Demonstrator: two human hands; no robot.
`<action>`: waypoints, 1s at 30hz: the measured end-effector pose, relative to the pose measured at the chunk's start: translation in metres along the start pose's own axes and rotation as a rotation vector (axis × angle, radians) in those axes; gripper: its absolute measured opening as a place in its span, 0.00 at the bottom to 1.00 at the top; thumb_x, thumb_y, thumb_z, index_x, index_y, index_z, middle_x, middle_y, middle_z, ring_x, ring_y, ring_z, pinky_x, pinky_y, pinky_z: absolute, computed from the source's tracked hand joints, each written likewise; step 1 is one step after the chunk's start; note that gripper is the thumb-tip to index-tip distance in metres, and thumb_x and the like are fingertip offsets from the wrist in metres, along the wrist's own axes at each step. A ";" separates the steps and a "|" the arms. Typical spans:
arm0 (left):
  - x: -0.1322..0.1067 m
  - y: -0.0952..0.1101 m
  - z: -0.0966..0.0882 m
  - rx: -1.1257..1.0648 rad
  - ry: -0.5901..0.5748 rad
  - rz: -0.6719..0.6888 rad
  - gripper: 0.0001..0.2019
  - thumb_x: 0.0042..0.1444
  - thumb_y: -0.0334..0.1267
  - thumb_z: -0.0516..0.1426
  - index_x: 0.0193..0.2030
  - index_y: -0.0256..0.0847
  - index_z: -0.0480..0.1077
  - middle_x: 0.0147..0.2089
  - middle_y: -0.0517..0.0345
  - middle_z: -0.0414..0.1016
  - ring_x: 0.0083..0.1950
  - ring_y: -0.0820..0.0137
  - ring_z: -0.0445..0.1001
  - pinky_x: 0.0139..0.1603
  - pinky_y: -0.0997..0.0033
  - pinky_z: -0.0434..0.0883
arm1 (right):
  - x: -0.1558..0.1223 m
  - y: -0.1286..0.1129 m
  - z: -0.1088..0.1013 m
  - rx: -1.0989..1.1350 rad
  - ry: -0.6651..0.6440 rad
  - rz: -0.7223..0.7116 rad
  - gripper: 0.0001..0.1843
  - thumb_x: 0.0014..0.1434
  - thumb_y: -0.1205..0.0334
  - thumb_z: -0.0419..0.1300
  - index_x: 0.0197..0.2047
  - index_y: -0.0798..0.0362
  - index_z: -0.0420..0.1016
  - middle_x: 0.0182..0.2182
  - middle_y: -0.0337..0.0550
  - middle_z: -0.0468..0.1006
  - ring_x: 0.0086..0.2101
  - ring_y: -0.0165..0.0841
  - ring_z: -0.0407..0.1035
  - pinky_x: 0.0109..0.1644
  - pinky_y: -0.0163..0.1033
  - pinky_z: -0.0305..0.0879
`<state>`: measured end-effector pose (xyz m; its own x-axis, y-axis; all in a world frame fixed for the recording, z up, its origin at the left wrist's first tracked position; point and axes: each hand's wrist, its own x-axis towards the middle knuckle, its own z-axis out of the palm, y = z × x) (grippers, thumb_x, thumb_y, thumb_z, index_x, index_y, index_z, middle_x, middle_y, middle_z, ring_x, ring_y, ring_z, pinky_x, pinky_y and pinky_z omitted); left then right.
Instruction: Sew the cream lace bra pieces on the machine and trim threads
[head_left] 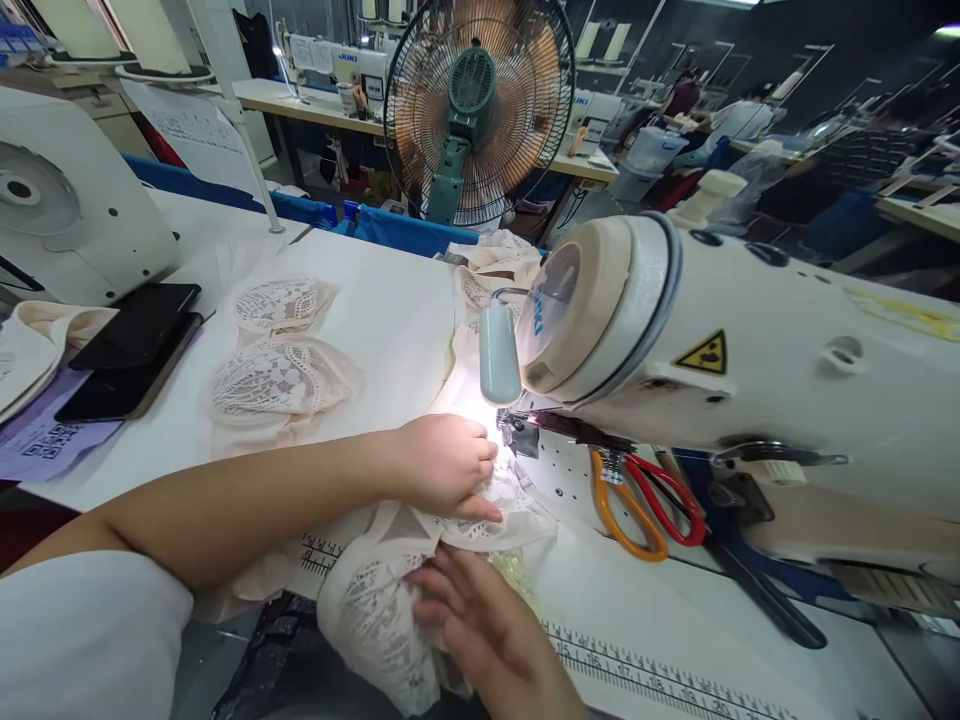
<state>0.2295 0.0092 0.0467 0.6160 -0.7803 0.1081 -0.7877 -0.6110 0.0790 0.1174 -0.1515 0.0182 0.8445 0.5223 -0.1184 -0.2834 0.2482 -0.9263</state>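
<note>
Feeding cream lace-and-cloth bra piece [375, 610], cup at 7 o'clock from steel presser foot [507, 428]; likely seam guiding. Left hand [448, 468] presses it, fingers bunched; right hand [495, 630] curls at cup. Can't tell if either's pinching. Next: fabric flat, fingertips clear.

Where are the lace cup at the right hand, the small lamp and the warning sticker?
Lace cup [375, 615]: head view, its lace front.
Lamp [499, 352]: head view, middle of its housing.
Warning sticker [708, 354]: head view, its yellow triangle.
</note>
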 end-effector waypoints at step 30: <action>-0.003 -0.010 -0.001 0.100 -0.181 -0.010 0.28 0.50 0.56 0.56 0.48 0.33 0.70 0.58 0.41 0.65 0.46 0.55 0.69 0.41 0.61 0.68 | 0.048 -0.028 -0.079 -1.802 -0.076 -0.909 0.12 0.57 0.77 0.48 0.36 0.56 0.71 0.38 0.47 0.78 0.43 0.38 0.68 0.47 0.42 0.60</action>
<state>0.2351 0.0179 0.0464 0.6220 -0.7797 -0.0726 -0.7825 -0.6224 -0.0201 0.2012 -0.1977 0.0101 0.4215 0.7782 0.4656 0.8598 -0.5061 0.0675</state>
